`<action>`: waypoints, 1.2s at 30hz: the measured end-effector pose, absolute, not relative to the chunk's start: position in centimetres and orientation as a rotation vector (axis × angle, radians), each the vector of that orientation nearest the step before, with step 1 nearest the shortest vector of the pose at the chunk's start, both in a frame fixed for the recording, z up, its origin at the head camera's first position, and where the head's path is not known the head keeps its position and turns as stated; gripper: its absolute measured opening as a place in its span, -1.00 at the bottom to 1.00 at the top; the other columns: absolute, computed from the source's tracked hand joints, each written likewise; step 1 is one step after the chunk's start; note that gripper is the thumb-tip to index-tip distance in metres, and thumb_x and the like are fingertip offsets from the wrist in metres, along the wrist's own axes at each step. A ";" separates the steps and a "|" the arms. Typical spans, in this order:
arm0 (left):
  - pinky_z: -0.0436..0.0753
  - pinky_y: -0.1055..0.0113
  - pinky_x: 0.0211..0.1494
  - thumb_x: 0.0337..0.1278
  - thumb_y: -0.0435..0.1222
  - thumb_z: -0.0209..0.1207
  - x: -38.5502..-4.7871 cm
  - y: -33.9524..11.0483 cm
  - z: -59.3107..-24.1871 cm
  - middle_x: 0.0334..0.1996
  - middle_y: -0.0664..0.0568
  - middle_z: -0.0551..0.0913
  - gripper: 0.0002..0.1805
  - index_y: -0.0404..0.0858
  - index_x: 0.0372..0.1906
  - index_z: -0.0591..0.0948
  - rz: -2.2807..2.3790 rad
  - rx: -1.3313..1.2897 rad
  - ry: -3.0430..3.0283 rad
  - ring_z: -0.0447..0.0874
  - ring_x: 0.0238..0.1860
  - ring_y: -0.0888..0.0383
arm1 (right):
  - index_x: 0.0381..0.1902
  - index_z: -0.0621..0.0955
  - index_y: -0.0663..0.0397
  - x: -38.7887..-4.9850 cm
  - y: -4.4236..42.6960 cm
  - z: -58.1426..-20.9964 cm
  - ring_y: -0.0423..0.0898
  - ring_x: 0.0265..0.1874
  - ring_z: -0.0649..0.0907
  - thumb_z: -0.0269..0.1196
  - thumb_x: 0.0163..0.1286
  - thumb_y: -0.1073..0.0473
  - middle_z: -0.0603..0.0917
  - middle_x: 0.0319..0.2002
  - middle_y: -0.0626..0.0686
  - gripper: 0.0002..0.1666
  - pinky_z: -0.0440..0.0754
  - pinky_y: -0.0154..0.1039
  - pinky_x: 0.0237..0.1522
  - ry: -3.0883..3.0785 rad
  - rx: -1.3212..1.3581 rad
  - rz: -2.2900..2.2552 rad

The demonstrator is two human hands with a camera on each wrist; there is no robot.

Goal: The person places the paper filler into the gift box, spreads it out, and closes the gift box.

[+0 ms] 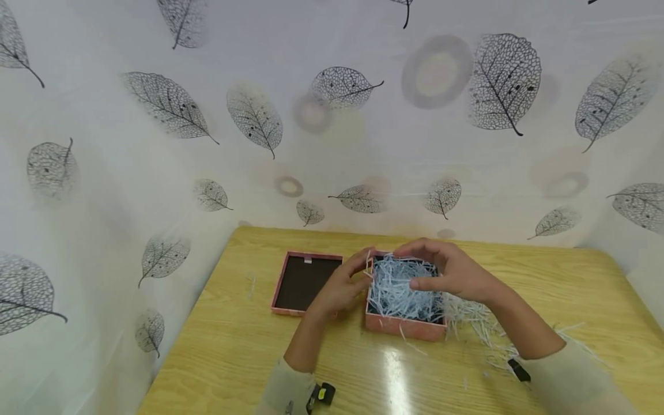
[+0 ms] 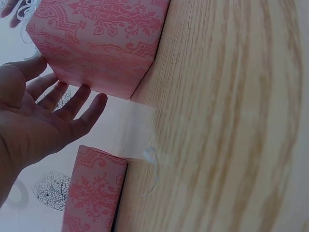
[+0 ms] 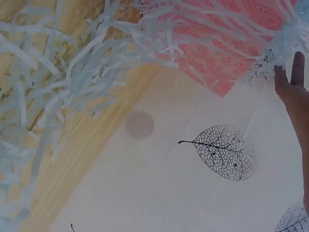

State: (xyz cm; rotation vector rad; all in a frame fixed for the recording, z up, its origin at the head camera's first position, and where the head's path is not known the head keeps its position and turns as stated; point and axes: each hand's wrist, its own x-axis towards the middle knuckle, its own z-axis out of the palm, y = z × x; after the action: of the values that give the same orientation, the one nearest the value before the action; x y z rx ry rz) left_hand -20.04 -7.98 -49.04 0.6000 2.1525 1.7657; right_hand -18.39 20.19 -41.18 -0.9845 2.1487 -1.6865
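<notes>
A pink patterned box (image 1: 404, 329) stands on the table, heaped with pale blue shredded paper (image 1: 396, 291). At its left side is my left hand (image 1: 337, 291), its fingers spread and lightly bent. The left wrist view shows those fingertips against the box wall (image 2: 106, 38), without a grip. My right hand (image 1: 459, 274) arches over the right part of the box, thumb apart from the fingers above the shreds. Nothing visible is pinched in it; its fingertips are partly hidden.
A shallow pink box lid (image 1: 298, 285) with a dark inside lies left of the box. Loose paper shreds (image 1: 474, 320) are scattered to the right, with a few strands at the front and left. A leaf-patterned curtain (image 1: 358, 144) hangs behind the wooden table (image 1: 223, 346).
</notes>
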 end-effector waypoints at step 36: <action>0.52 -0.01 0.47 0.61 -0.27 0.15 -20.0 -8.0 -48.9 0.67 0.14 0.17 -0.35 0.05 0.66 0.30 1.761 0.610 2.135 0.28 0.60 -0.09 | 0.20 0.57 0.39 -18.4 17.6 -42.0 0.20 0.01 0.70 0.33 0.52 0.31 0.66 0.04 0.37 -0.62 0.75 -0.15 0.07 1.968 -0.768 -1.462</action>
State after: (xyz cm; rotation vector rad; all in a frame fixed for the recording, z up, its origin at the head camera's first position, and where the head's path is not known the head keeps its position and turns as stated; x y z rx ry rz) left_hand -20.00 -7.97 -48.91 0.6100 2.1346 1.7607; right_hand -18.35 17.56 -42.00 -0.7683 1.9677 -1.4624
